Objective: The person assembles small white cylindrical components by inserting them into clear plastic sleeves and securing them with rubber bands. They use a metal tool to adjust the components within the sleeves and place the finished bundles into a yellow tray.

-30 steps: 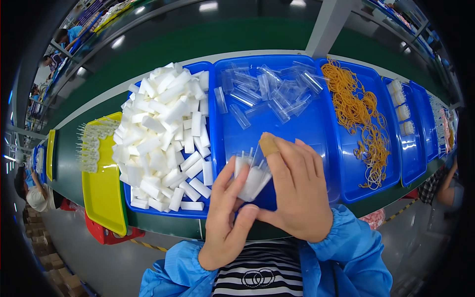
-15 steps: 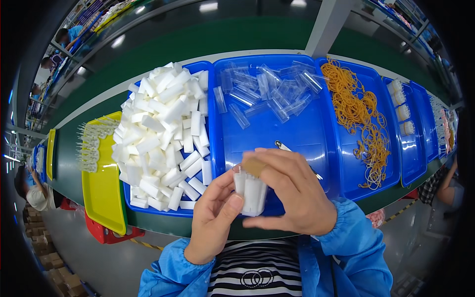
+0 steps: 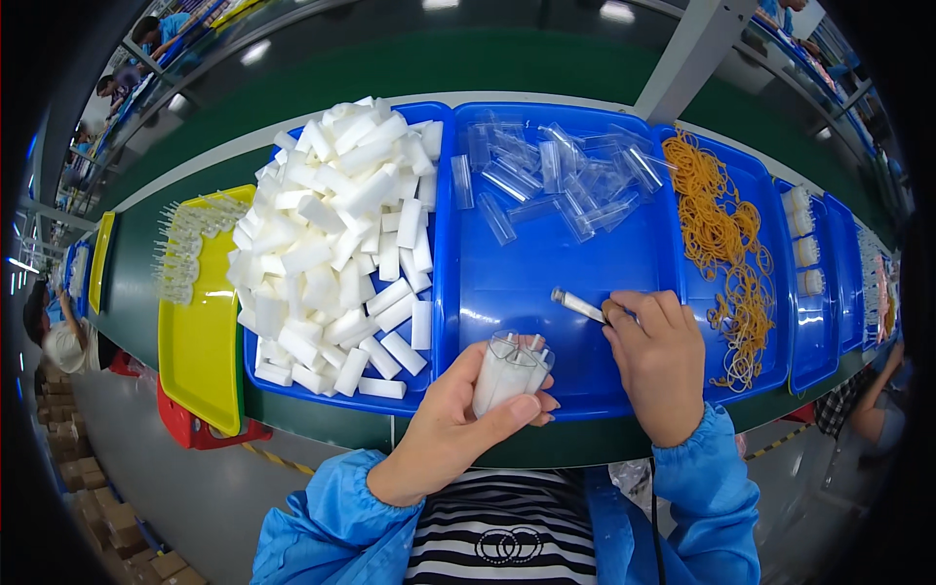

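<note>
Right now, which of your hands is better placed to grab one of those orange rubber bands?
The right hand, probably. It rests on the blue tray right beside the tray of orange rubber bands, pinching only a thin clear tube. The left hand is farther away and full, gripping a bundle of clear tubes.

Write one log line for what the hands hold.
left hand: bundle of clear tubes | right hand: single tube | over blue tray
</note>
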Motion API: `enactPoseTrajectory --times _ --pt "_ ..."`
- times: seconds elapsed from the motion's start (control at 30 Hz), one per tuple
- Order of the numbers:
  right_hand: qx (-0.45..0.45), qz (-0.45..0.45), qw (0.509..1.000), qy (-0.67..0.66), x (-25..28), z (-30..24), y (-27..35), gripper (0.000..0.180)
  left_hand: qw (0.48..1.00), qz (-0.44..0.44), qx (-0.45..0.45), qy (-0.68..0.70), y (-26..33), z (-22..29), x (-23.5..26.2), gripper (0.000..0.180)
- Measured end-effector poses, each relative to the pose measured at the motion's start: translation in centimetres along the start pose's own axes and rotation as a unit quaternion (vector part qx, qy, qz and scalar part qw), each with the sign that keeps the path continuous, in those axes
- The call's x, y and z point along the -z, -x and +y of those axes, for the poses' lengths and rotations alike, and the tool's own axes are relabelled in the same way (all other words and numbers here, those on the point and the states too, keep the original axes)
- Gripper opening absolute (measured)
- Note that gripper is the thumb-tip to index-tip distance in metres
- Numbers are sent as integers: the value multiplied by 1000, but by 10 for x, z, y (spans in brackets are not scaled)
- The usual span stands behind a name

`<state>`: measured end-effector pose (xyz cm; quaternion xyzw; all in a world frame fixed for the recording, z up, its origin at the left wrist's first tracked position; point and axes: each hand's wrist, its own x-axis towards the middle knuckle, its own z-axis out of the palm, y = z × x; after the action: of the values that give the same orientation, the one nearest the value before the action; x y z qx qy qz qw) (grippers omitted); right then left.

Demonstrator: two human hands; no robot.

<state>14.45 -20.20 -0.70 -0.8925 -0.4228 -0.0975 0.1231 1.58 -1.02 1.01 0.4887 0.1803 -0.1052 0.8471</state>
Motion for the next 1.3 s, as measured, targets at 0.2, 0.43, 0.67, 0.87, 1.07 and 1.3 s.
enactPoseTrajectory --times 0.2,0.43,0.67,0.87,1.07,1.3 --pt "-171 -13 932 -319 14 -3 -10 20 998 4 -3 -66 4 1 2 46" --pt "-256 86 691 -671 42 -34 -22 38 978 4 -40 -204 3 1 -1 56" --pt "-219 91 655 -717 31 -51 -24 30 976 -14 -21 -214 3 1 -3 54" --pt "-259 7 630 -733 30 -51 -24 31 981 -15 14 -192 6 3 -2 53" --pt "-150 121 745 -639 15 -62 -8 33 988 -17 50 -145 4 4 -5 51" --pt "-244 69 680 -688 25 -58 -20 31 990 -17 42 -136 6 5 -5 52"
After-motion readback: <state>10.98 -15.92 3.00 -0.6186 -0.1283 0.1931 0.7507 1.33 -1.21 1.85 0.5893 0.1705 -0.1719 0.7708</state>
